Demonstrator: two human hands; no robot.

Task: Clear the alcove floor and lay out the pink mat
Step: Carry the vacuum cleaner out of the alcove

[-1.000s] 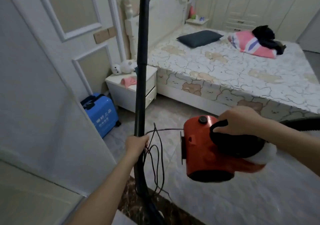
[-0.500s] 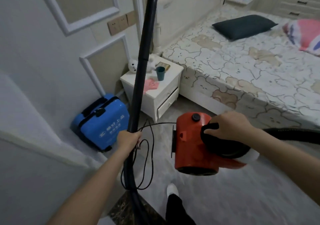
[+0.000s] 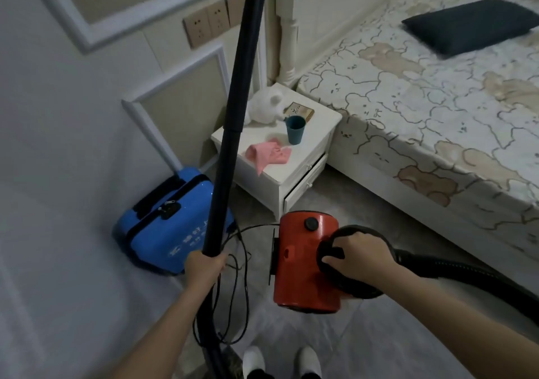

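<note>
Left hand [image 3: 205,265] clenched round long black vacuum tube [image 3: 233,128], axis near upright. Right hand [image 3: 360,254] grips black handle of red canister vacuum [image 3: 303,265], carried off floor. Pink mat nowhere visible, guessing elsewhere.

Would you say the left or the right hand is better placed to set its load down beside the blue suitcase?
Probably the left hand: it grips the black vacuum tube right beside the blue suitcase, while the right hand holds the red vacuum farther away.

Red canister vacuum [image 3: 303,268] carried above floor; black wand [image 3: 233,122] upright
</note>
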